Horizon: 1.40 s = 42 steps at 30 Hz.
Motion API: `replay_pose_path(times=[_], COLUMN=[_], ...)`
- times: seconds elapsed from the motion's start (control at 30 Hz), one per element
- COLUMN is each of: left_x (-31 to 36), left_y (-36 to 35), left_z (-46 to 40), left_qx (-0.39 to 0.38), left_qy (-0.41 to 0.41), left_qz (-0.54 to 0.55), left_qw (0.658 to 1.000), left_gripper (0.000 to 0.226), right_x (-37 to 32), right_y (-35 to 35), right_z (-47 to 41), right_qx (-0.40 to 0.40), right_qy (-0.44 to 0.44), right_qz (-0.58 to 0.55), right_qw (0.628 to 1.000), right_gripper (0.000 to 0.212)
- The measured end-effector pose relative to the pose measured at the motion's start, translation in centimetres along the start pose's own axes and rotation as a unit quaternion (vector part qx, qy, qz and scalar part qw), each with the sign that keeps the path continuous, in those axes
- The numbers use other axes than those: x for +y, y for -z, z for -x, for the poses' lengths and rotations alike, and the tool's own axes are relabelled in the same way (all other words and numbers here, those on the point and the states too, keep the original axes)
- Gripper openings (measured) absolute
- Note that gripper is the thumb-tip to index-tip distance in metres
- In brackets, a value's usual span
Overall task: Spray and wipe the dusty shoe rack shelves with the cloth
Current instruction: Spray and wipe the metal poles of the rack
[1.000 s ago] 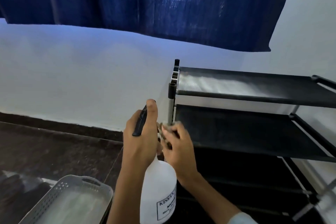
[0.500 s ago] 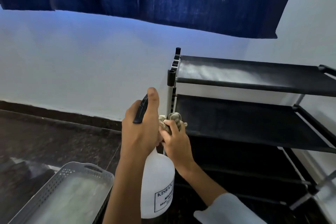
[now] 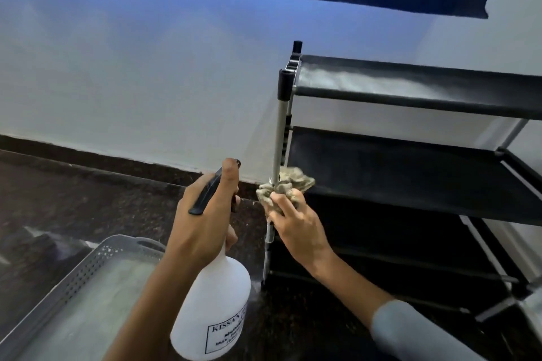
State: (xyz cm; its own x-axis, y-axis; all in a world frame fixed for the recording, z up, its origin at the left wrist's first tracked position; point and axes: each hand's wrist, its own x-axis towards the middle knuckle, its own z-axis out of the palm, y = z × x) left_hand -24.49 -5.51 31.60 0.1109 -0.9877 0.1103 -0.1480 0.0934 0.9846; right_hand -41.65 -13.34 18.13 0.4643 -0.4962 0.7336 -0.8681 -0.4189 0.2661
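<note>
Cloth (image 3: 286,186) now bunched against post (image 3: 278,138)

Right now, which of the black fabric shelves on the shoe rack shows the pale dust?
The top black fabric shelf: a pale streak runs along it, while the black fabric shelf below looks uniformly dark.

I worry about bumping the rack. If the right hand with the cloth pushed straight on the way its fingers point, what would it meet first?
The right hand already holds the cloth against the rack's front metal post, so the post comes first. Past it probably the left end of the second shelf, though depth is unclear.
</note>
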Motion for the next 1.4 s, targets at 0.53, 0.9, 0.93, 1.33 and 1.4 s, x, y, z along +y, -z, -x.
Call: replay_pose_path(times=[0.53, 0.9, 0.93, 1.33, 1.4], left_x=[-6.0, -9.0, -9.5, -11.8, -10.2], left_y=[0.3, 1.0, 1.1, 1.3, 1.6], left_z=[-0.1, -1.8, -2.4, -3.2, -2.0], left_qx=[-0.038, -0.050, -0.038, -0.038, -0.006], left_qy=[0.021, 0.013, 0.028, 0.129, 0.070], left_qz=[0.042, 0.064, 0.079, 0.168, 0.096], left_qw=[0.998, 0.997, 0.996, 0.977, 0.993], left_gripper=[0.074, 0.075, 0.082, 0.069, 0.087], right_x=[-1.2, -0.8, -1.2, -4.8, -6.2], right_y=[-3.6, -3.4, -3.8, -2.3, -2.4], right_z=[6.0, 4.4, 5.9, 0.4, 2.3], right_qx=[-0.075, -0.023, -0.058, -0.065, -0.110], right_qy=[0.060, -0.083, -0.083, -0.189, -0.213], right_qz=[-0.021, -0.085, -0.089, -0.024, -0.049], right_qw=[0.995, 0.993, 0.991, 0.980, 0.970], right_gripper=[0.047, 0.049, 0.041, 0.038, 0.044])
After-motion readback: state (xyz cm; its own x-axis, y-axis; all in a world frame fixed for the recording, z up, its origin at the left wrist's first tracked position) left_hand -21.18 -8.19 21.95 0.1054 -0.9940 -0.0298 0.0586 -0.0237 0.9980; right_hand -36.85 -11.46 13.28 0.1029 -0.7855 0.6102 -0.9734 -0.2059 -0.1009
